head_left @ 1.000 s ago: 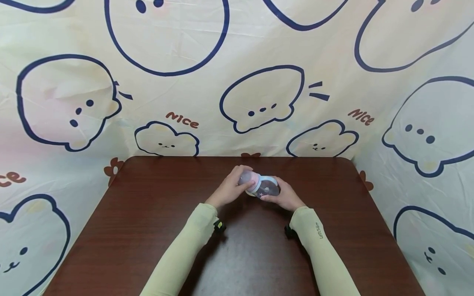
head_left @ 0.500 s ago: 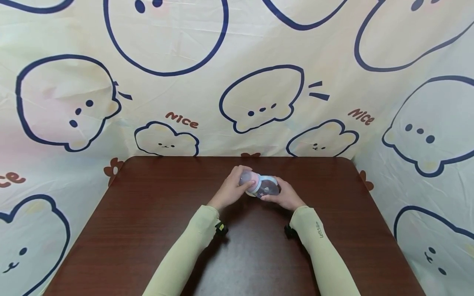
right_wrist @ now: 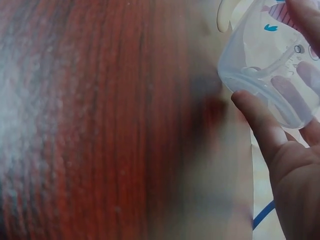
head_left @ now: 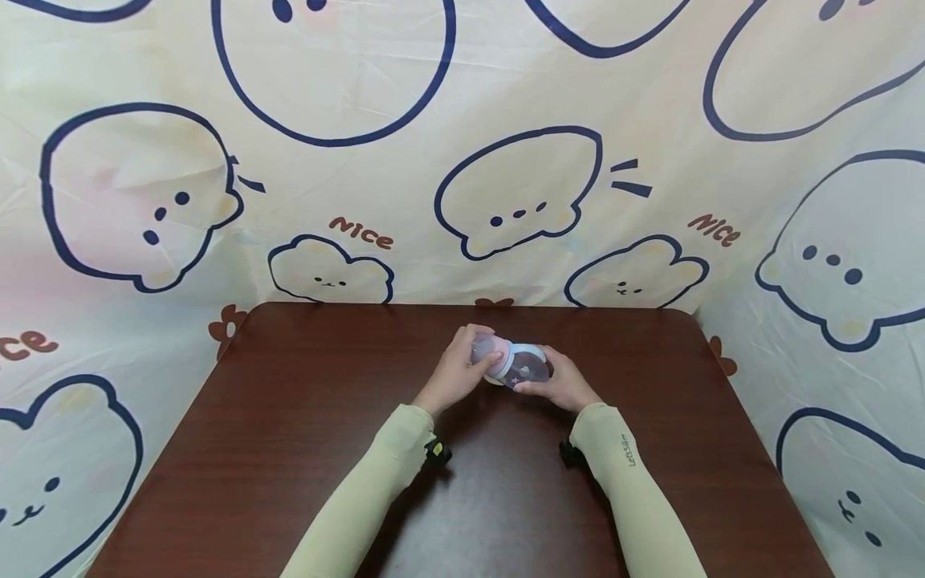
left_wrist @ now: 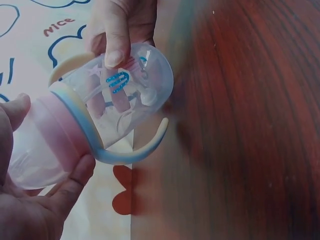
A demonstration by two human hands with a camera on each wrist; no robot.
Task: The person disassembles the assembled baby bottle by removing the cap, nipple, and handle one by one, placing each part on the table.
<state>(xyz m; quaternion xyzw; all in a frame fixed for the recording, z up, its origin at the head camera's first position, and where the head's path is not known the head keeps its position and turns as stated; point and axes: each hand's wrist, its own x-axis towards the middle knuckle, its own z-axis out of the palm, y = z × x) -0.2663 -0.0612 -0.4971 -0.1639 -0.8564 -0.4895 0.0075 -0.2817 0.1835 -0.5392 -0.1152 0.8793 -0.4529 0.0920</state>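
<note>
A clear baby bottle (left_wrist: 135,100) is held tilted over the far middle of the table, its capped end toward the left. It has a pink collar (left_wrist: 62,132), a see-through cap and a ring with curved blue-and-cream handles (left_wrist: 130,156). My left hand (head_left: 455,369) grips the cap and collar between thumb and fingers. Around the clear body, near the base, curls my right hand (head_left: 564,381); its thumb and fingers show on both sides of the bottle. Through the wall in the right wrist view, a thin straw tube (right_wrist: 280,57) is visible inside the bottle body (right_wrist: 240,55).
The dark brown wooden table (head_left: 289,449) spreads below both forearms. A cream cloth (head_left: 405,185) printed with cartoon outlines hangs behind it and along both sides. Each wrist wears a small black strapped device (head_left: 437,451).
Both hands keep their hold on the bottle, with barely any movement. The left forearm has shifted slightly right, and the whole head view has moved a little.
</note>
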